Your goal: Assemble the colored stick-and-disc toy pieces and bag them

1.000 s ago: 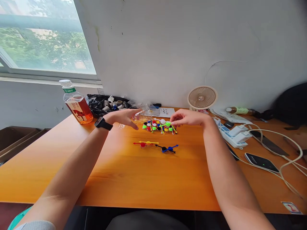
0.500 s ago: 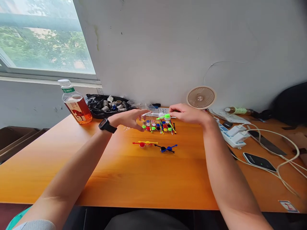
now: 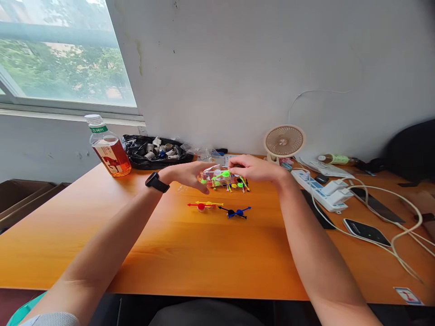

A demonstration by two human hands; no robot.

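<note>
My right hand [image 3: 254, 168] pinches a green arrow spinner [image 3: 225, 174] with a whitish round base, holding it over a cluster of colourful arrow spinners [image 3: 234, 186]. To the left, my left hand [image 3: 186, 175] has its thumb and fingers spread beside clear plastic [image 3: 204, 172] around that cluster; whether it touches the plastic, I cannot tell. Nearer to me on the table lie a red spinner [image 3: 201, 207] and a yellow spinner [image 3: 217, 203], close together. Right of them are a black spinner [image 3: 231, 213] and a blue spinner [image 3: 239, 213], their arrows crossing.
A tea bottle [image 3: 110, 156] stands at the left beside a black plastic bag [image 3: 134, 154] of small grey pieces. At the back is a small fan [image 3: 284, 141]. A power strip [image 3: 314, 190], white cables [image 3: 416, 199] and a phone-like device [image 3: 367, 232] occupy the right side.
My right hand has moved left and slightly down with the green spinner, over the cluster. My left hand has shifted a little right and down. The four nearer spinners stay put.
</note>
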